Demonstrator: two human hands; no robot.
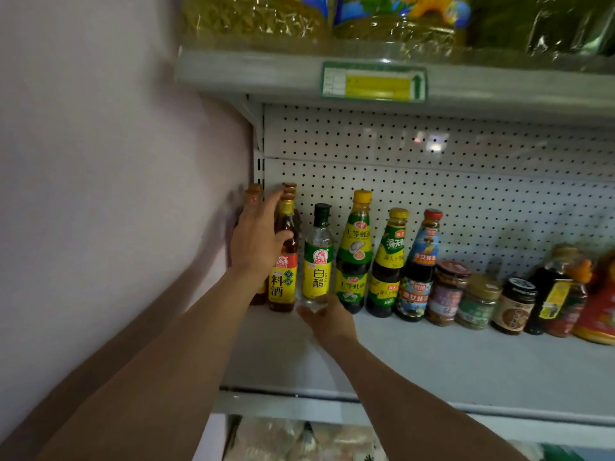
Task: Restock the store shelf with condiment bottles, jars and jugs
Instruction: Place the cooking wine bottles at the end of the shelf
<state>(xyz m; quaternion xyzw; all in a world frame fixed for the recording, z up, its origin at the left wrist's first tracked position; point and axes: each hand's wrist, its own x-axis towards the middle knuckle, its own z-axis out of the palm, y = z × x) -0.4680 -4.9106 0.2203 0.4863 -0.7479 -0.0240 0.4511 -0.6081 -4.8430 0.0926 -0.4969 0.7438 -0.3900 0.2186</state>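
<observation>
- Fingers (pixel 276 201) of the left hand (pixel 258 237) lie straight against the cooking wine bottle (pixel 283 281); the right hand (pixel 327 316) grips the base of the white vinegar bottle (pixel 317 264).
- Both bottles stand at the row's left end on the shelf (pixel 432 361).
- Judged partway: front shelf space remains unfilled.

My left hand (pixel 258 237) covers the neck of the cooking wine bottle (pixel 283 277) and most of the bottles behind it (pixel 254 197). My right hand (pixel 327 319) hides the white vinegar bottle's (pixel 317 261) base. The red jug (pixel 599 311) is cut off at the right edge, and the jar labels (pixel 446 299) are too blurred to read.
</observation>
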